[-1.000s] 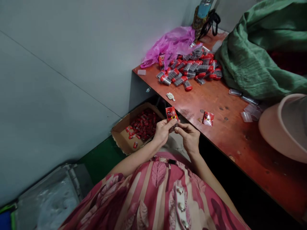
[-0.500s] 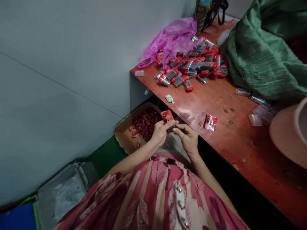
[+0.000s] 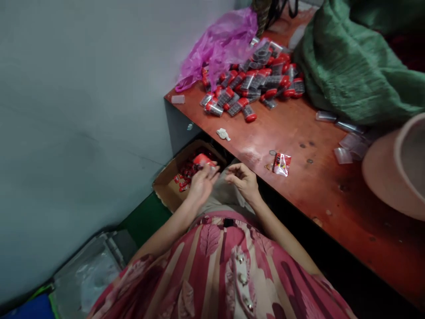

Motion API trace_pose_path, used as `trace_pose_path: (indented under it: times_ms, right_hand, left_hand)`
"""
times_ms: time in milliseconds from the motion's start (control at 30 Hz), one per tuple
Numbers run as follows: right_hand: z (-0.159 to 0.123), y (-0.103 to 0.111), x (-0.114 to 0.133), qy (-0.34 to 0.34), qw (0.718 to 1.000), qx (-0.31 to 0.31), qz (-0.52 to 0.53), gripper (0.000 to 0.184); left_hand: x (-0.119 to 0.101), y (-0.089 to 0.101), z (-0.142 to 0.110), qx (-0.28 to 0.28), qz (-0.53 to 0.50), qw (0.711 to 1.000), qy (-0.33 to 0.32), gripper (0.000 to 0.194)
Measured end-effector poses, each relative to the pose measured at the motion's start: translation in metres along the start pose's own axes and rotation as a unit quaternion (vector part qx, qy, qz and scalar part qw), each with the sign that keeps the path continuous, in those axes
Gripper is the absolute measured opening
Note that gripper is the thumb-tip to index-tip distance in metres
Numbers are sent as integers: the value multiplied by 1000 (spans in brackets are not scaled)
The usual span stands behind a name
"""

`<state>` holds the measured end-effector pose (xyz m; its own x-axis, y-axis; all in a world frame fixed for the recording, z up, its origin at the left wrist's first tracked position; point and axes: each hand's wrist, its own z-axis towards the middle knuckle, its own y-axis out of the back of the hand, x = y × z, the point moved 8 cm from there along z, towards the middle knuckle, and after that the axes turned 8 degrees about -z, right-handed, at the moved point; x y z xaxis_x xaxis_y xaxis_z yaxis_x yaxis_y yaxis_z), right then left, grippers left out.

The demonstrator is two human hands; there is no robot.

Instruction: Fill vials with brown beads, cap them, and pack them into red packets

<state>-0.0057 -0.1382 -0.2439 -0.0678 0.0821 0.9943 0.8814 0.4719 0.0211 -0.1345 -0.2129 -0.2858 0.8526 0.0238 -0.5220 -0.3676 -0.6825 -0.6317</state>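
Observation:
My left hand [image 3: 201, 184] reaches over the cardboard box [image 3: 158, 181], its fingers stretched out and blurred. Just past its fingertips is a small red packet [image 3: 203, 158], also smeared by motion; whether it still touches the fingers is hard to see. Inside the box lies a heap of small red packets [image 3: 186, 170]. My right hand [image 3: 244, 179] hovers by the table edge, thumb and forefinger apart, with nothing visible between them. A flat red packet in shiny clear wrap [image 3: 282, 164] rests on the table to its right.
On the reddish table [image 3: 318, 186] lie a pile of clear tubes with red caps [image 3: 249, 82], a pink plastic bag [image 3: 219, 44] and a crumpled white scrap [image 3: 223, 134]. A green sack [image 3: 352, 75], loose clear tubes [image 3: 343, 155] and a pink bucket [image 3: 381, 173] stand right. A wall is at left.
My left hand has moved left toward the box and its fingers have opened from the red packet it pinched. My right hand has come apart from it. The view has shifted slightly.

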Motion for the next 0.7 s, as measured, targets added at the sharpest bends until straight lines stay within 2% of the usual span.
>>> trace_pose_path:
  times_ms: [67, 133, 167, 200, 233, 300, 367, 400, 467, 533, 600, 700]
  right_hand:
    - [-6, 28, 14, 26, 996, -37, -73, 22]
    - [-17, 73, 31, 64, 970, -116, -206, 18]
    - [-24, 98, 38, 78, 942, -161, -286, 19]
    - [-30, 120, 41, 82, 907, -198, -361, 22]
    - [-35, 137, 41, 76, 875, -210, -429, 27]
    - [-36, 156, 28, 48, 819, -173, -545, 38]
    - [-30, 159, 9, 18, 774, -118, -622, 45]
    - [-26, 158, 1, 7, 756, -99, -647, 47]
    - [-14, 150, -8, -2, 734, -85, -674, 50]
    - [1, 139, -10, 1, 728, -77, -682, 51]
    - [17, 127, -9, 11, 733, -64, -677, 51]
    - [34, 113, -5, 41, 747, -45, -662, 51]
  left_hand:
    - [-12, 28, 4, -100, 49, 993, -33, 33]
    - [-24, 34, 7, -106, 144, 980, -87, 39]
    - [-28, 28, 8, -88, 197, 968, -124, 43]
    - [-30, 16, 8, -53, 257, 950, -166, 45]
    - [-28, -2, 7, -3, 323, 923, -209, 46]
    - [-12, -49, 1, 124, 454, 835, -285, 43]
    - [15, -96, -6, 252, 545, 722, -343, 40]
    - [28, -114, -8, 296, 568, 675, -367, 39]
    - [46, -140, -6, 333, 603, 602, -403, 37]
    - [55, -156, 2, 320, 641, 551, -427, 36]
    - [58, -164, 12, 285, 679, 515, -439, 37]
    - [59, -168, 28, 234, 719, 490, -434, 39]
